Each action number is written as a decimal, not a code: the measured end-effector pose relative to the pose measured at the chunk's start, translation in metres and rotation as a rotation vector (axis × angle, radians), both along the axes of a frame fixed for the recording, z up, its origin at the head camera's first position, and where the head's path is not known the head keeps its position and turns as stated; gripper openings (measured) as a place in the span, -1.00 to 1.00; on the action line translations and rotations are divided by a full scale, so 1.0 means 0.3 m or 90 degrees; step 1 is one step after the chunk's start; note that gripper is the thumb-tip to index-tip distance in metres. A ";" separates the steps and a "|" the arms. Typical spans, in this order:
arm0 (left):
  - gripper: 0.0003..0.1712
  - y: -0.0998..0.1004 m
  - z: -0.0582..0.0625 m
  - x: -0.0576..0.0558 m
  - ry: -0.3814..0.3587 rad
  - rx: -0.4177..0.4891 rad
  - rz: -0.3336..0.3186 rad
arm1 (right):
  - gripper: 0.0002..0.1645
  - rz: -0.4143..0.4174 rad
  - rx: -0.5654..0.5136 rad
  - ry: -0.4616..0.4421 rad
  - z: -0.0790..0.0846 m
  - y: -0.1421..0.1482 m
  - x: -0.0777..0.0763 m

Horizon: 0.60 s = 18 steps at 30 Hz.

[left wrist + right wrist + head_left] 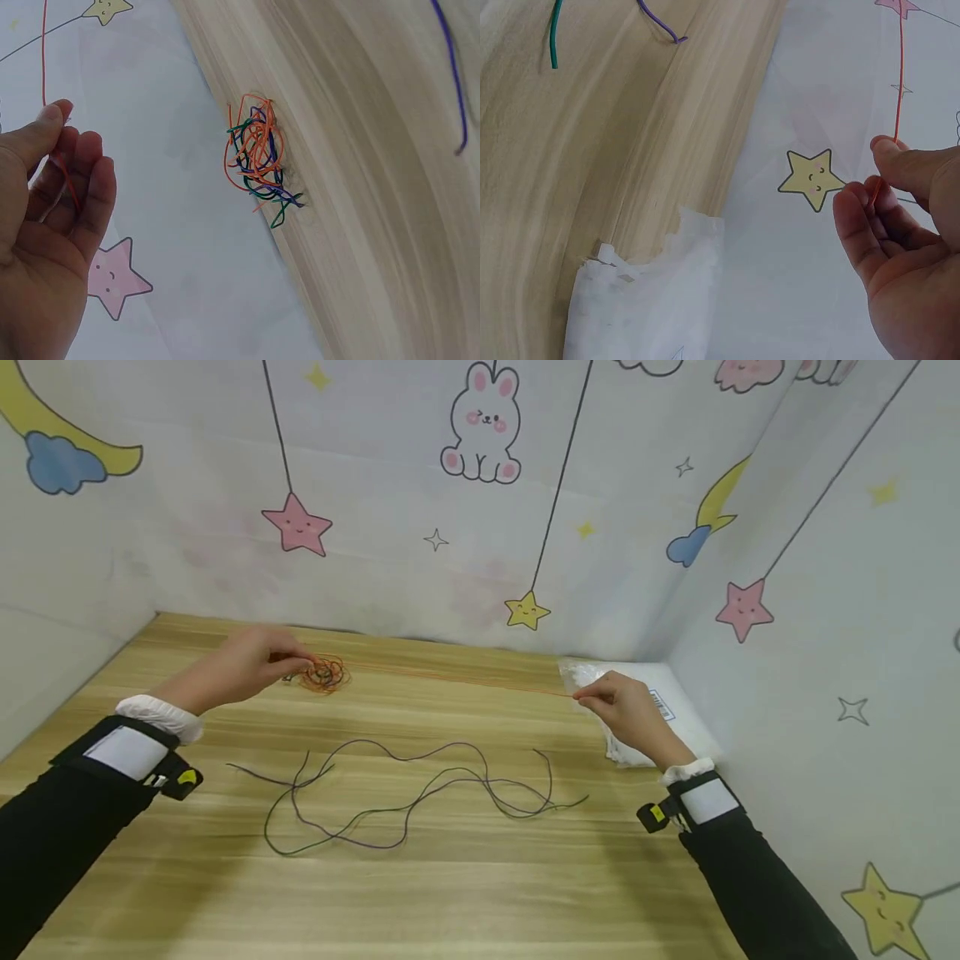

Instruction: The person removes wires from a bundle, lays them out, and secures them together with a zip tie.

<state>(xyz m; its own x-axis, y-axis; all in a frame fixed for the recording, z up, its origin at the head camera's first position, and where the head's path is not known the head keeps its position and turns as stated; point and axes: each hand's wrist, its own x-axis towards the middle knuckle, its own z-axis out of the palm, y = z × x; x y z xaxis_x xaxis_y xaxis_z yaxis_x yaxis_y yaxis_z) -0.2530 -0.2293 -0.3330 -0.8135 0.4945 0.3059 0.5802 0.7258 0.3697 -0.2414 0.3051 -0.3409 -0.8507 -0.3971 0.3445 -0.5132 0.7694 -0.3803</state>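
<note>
From where I stand, the person's left hand [255, 664] is just beside a round tangle of thin orange, green and purple wire [326, 676], thumb and finger pinching a long, thin orange wire [901, 75]. The right hand [624, 710], well to the right of the tangle, grasps the same strand between thumb and fingertip, so it runs nearly straight between the two. I can't quite make out whether that strand joins the tangle.

The tangle lies on a pale wood-grain table [450, 910]. Nearer the person than the tangle, a slim purple wire [454, 71] and a slim green wire [553, 34] lie in loose, crossing curves. Far right of the tangle sits a white plastic package [690, 731], partly behind the right hand.
</note>
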 end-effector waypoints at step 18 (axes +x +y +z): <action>-0.73 -0.126 -0.105 0.158 0.133 -0.038 -0.026 | -0.89 0.015 0.010 -0.036 -0.063 0.014 0.084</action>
<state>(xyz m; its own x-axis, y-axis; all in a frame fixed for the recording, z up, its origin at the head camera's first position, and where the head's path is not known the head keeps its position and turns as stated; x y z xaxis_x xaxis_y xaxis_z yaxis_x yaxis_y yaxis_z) -0.2055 -0.2673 -0.3647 -0.7149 0.5477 0.4347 0.6686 0.7175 0.1954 -0.2160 0.3095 -0.3597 -0.8591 -0.4218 0.2897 -0.5089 0.7636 -0.3974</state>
